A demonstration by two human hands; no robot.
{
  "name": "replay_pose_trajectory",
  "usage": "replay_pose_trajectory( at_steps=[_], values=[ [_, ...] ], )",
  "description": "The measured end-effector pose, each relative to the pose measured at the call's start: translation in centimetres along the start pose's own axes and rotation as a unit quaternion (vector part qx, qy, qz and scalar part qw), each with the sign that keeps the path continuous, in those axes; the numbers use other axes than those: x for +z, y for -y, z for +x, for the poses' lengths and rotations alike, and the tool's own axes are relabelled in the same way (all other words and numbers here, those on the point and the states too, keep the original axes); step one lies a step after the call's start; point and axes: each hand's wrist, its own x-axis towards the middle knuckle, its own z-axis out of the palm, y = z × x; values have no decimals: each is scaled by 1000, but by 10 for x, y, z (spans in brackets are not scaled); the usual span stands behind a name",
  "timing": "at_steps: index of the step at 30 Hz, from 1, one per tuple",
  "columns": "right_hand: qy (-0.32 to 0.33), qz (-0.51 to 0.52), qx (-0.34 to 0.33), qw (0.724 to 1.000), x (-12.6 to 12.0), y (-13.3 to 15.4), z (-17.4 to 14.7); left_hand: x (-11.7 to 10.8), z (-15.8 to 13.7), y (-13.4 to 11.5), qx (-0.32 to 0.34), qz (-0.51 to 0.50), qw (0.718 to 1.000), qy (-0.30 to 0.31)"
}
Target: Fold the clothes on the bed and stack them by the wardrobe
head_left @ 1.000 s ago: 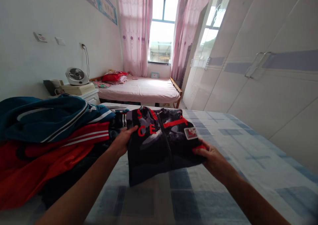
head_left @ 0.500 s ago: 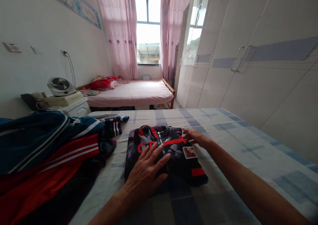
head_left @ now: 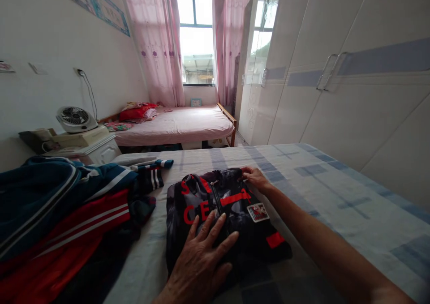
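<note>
A folded dark jacket [head_left: 238,219] with red lettering, a front zip and a square patch lies on the checked bedsheet [head_left: 282,169] before me. My left hand [head_left: 203,254] rests flat on its near part, fingers spread over the cloth below the letters. At the jacket's far right corner, my right hand [head_left: 255,178] has its fingers closed on the edge; the fingertips are partly hidden. The patch and a red tab on the sleeve lie between my right forearm and left hand.
On the left is a heap of clothes [head_left: 67,201], teal, red and dark with white stripes. Behind it a fan [head_left: 76,118] stands on boxes over a white cabinet [head_left: 107,149]. A pink bed [head_left: 178,125] lies beyond, and a white wardrobe [head_left: 302,111] lines the right.
My right hand has moved in from beside the jacket and taken hold of its far right corner. My left hand stays flat on the jacket. The view has shifted slightly.
</note>
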Motion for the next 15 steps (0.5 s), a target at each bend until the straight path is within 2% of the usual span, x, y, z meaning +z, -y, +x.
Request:
replay_pose_trajectory(
  at_steps=[2, 4, 6, 7, 9, 11, 13, 15],
  values=[
    [-48, -42, -31, 997, -7, 17, -13, -1, 0, -1, -2, -10, 1000, 5],
    [-76, -112, -129, 982, -10, 36, -37, -2, 0, -2, -10, -24, 1000, 10],
    [-62, -198, -241, 948, -4, 43, -65, -4, 1, -4, -17, -40, 999, 12],
    [-38, -241, -269, 932, 3, 41, -79, -4, 1, -4, -18, -48, 999, 11],
    [28, -314, -256, 914, 19, 26, -101, -4, 2, -1, -23, -66, 998, 9],
    [82, -367, -208, 903, 31, 8, -112, -5, 3, 9, -65, -76, 995, 4],
    [100, -394, -185, 895, 36, 1, -113, -6, 5, 23, -156, -71, 985, -5],
    [82, -401, -205, 889, 35, 9, -108, -7, 9, 40, -245, -59, 968, -12]
  ],
)
